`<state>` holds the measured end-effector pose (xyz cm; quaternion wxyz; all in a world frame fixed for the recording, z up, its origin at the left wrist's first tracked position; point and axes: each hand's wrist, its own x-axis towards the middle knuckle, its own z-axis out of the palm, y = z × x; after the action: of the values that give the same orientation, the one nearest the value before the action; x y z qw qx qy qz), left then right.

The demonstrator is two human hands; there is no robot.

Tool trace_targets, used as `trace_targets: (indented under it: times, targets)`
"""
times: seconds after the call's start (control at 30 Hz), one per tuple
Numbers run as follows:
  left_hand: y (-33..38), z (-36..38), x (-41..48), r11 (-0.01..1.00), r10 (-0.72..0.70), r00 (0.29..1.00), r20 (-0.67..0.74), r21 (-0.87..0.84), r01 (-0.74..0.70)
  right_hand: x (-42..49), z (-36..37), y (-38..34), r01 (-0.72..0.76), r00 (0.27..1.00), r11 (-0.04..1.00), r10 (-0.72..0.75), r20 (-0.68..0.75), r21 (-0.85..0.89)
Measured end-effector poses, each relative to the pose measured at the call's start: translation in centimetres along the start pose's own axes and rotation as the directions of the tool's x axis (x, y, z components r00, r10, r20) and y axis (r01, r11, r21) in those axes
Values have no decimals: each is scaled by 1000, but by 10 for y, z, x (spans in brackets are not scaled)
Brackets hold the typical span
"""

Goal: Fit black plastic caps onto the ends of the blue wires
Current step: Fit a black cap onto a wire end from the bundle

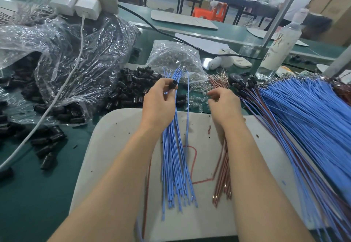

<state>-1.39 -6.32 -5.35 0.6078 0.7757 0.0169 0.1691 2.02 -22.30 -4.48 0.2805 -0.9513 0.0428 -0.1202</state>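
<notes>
My left hand (159, 101) grips a bundle of blue wires (175, 165) that lies across the white board (117, 146), and its fingertips pinch a black plastic cap (174, 84) near the wires' far ends. The metal tips of the blue wires fan out beyond the fingers. My right hand (222, 104) hovers to the right with fingers loosely curled, and I cannot tell whether it holds anything. A bunch of red-brown wires (223, 175) lies under my right forearm. Loose black caps (131, 89) are heaped just left of my left hand.
A clear plastic bag (62, 61) spilling black caps sits at the left, with a white cable (57, 99) across it. A bag of small clear parts (174, 59) lies ahead. A large fan of blue wires (307, 118) covers the right. A bottle (279, 47) stands at the back right.
</notes>
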Motion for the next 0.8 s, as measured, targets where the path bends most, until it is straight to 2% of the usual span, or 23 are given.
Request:
trace_targets:
  times: [0.23, 0.37, 0.57, 0.8]
  targets:
    - [-1, -1, 1, 993, 14, 1000, -25, 120, -11, 11, 17, -9, -73, 996, 974, 82, 30, -212]
    - [1, -1, 0, 994, 16, 999, -27, 106, -13, 12, 22, -14, -68, 997, 973, 74, 22, -219]
    - [2, -1, 0, 1000, 12, 1000, -8, 25, -12, 9, 15, -14, -79, 997, 992, 78, -20, -94]
    - [0, 1, 0, 1000, 17, 999, 42, -9, -16, -7, -4, -20, 74, 994, 962, -51, -95, 263]
